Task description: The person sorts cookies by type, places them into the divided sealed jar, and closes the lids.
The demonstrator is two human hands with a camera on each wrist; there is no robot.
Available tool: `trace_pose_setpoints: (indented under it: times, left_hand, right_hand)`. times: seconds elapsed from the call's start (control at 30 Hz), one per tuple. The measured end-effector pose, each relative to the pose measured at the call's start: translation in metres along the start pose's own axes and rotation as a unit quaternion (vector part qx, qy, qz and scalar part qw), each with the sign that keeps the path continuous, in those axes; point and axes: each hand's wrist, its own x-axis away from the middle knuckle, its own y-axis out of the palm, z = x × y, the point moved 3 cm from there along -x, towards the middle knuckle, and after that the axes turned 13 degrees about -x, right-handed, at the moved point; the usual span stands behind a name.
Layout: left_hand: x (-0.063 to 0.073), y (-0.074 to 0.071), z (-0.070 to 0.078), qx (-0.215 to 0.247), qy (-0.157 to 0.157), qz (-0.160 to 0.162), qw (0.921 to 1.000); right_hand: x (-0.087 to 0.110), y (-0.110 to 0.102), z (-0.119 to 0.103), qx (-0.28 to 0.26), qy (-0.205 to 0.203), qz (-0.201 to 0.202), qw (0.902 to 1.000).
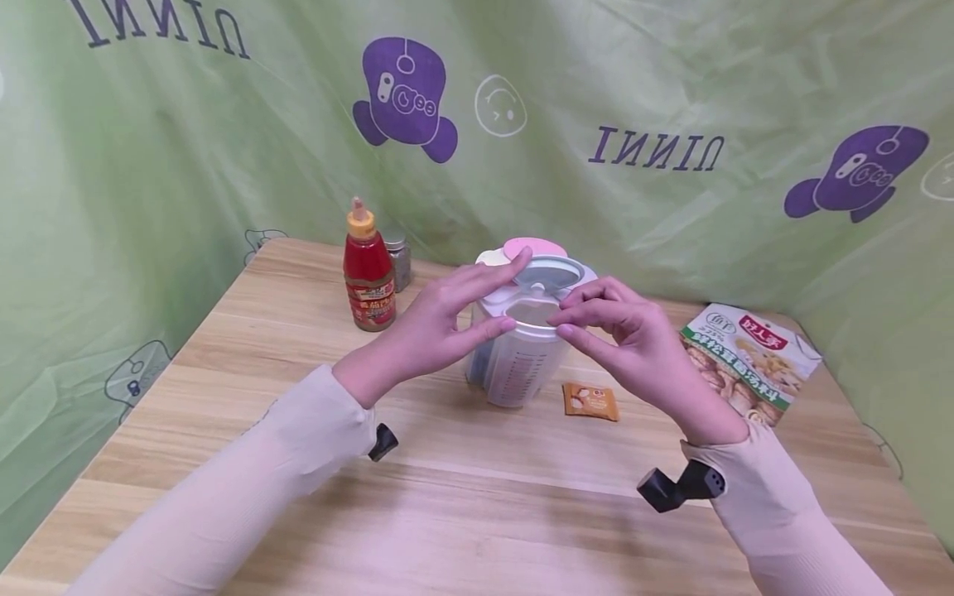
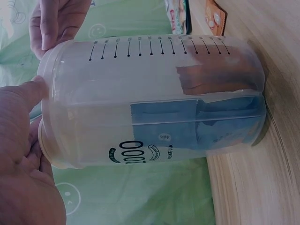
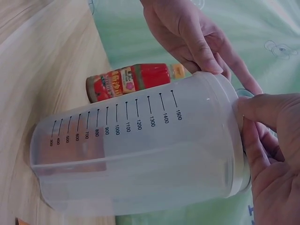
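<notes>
A clear plastic storage canister with measuring marks stands upright near the table's middle. Its grey flip lid is raised over the front compartment; a pink lid sits behind. Inside show a blue packet and a brownish-orange packet, low in separate compartments. My left hand holds the canister's top from the left, thumb on the rim and index finger stretched toward the raised lid. From the right, my right hand pinches the rim of the opening between thumb and fingers. The inside of that opening is partly hidden.
An orange snack packet lies just right of the canister. Further right is a large printed food pouch. At the back left stand a red sauce bottle and a small jar. A green curtain hangs behind the table.
</notes>
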Motion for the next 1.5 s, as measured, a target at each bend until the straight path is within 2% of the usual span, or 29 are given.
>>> trace_pose_setpoints:
  times: [0.1, 0.23, 0.33, 0.4, 0.5, 0.57, 0.63, 0.7, 0.77, 0.9, 1.0, 1.13, 1.2, 1.37, 1.5]
  left_hand:
    - [0.000, 0.001, 0.000, 0.002, 0.002, 0.000, 1.0000]
    - [0.001, 0.003, 0.000, 0.005, 0.007, 0.004, 1.0000]
    - [0.000, 0.003, 0.000, 0.008, 0.010, 0.010, 0.9999]
    - [-0.001, 0.002, 0.000, 0.008, 0.011, 0.013, 0.9998]
    - [-0.001, 0.002, 0.000, 0.007, 0.011, 0.013, 0.9998]
    - [-0.001, 0.001, 0.001, 0.008, 0.010, 0.013, 0.9998]
    - [-0.001, 0.001, 0.001, 0.007, 0.010, 0.013, 0.9998]
    - [-0.001, 0.001, 0.001, 0.008, 0.010, 0.013, 0.9998]
    - [-0.001, 0.001, 0.001, 0.008, 0.009, 0.012, 0.9999]
    - [0.000, 0.002, 0.001, 0.009, 0.006, 0.010, 0.9999]
    - [-0.001, 0.003, 0.001, 0.009, 0.008, 0.011, 0.9999]
    - [0.000, 0.005, 0.000, 0.008, 0.012, 0.014, 0.9998]
    - [0.001, 0.007, 0.000, 0.010, 0.014, 0.015, 0.9997]
    - [0.001, 0.005, 0.001, 0.005, 0.009, 0.012, 0.9999]
    - [-0.001, 0.004, 0.000, 0.002, 0.009, 0.011, 0.9999]
  right_hand:
    - [0.003, -0.001, 0.001, -0.048, 0.005, 0.004, 0.9988]
    - [0.010, -0.006, 0.003, -0.140, -0.006, 0.012, 0.9901]
    - [0.015, -0.014, 0.006, -0.183, -0.014, 0.033, 0.9824]
    - [0.020, -0.021, 0.011, -0.193, -0.007, 0.052, 0.9798]
    - [0.028, -0.030, 0.026, -0.165, 0.041, 0.079, 0.9823]
    - [0.033, -0.033, 0.039, -0.111, 0.095, 0.076, 0.9863]
    - [0.040, -0.036, 0.055, -0.048, 0.156, 0.057, 0.9849]
    - [0.047, -0.038, 0.072, 0.002, 0.210, 0.023, 0.9774]
    - [0.054, -0.039, 0.088, 0.031, 0.252, -0.004, 0.9672]
    - [0.068, -0.039, 0.111, 0.053, 0.317, -0.042, 0.9459]
    - [0.077, -0.038, 0.120, 0.063, 0.361, -0.066, 0.9280]
    - [0.085, -0.032, 0.130, 0.076, 0.395, -0.086, 0.9115]
    - [0.087, -0.029, 0.133, 0.088, 0.403, -0.089, 0.9066]
    - [0.083, -0.020, 0.132, 0.128, 0.388, -0.098, 0.9073]
    - [0.079, -0.018, 0.128, 0.135, 0.381, -0.101, 0.9091]
